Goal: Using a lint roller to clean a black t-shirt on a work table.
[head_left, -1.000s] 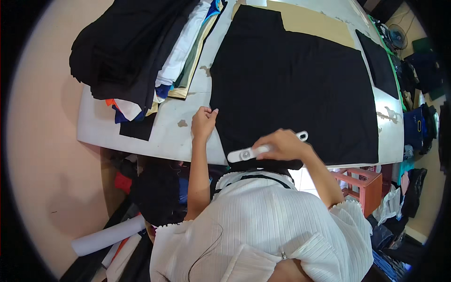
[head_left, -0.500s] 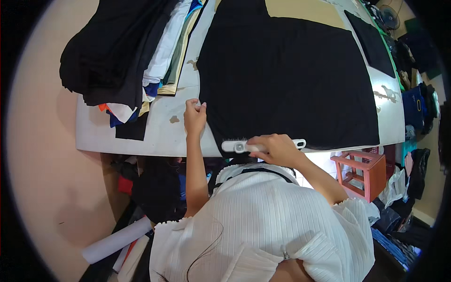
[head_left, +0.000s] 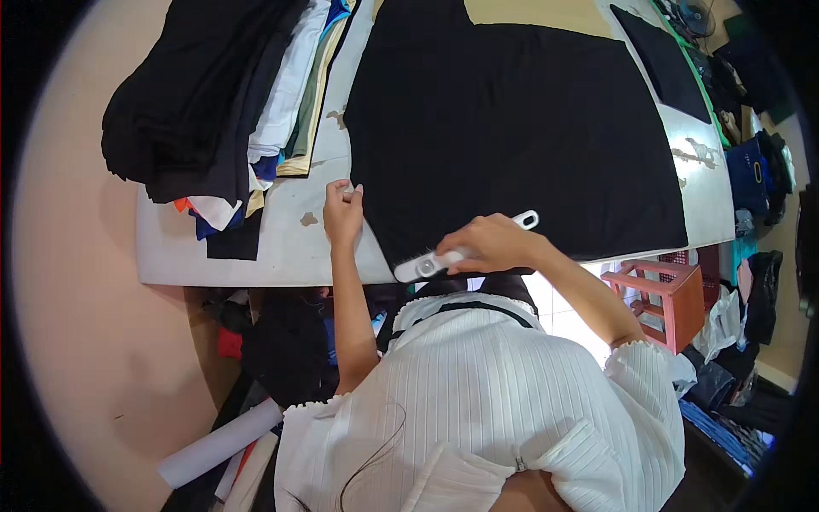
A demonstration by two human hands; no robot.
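A large black cloth (head_left: 512,136) lies spread flat on the white-topped table (head_left: 290,252). My right hand (head_left: 488,243) is wrapped round the middle of a white brush (head_left: 420,266) with a round button and fine bristles. The brush slants over the cloth's near edge, its head at the lower left and its looped handle end at the upper right. Beside the cloth's left edge is my left hand (head_left: 344,215), with fingers curled and thumb drawn in. Whatever its fingertips may pinch is too small to make out.
Piled clothes (head_left: 192,102), mostly black with white and coloured ones, stand at the table's left. A folded black piece (head_left: 661,64) lies at the far right. Tan material (head_left: 546,13) shows at the back. Below the right edge stands a reddish stool (head_left: 674,299).
The brush has turned from nearly level to a slant, its handle end rising and its head dipping left. My right hand has moved slightly up; the left stays by the cloth's edge.
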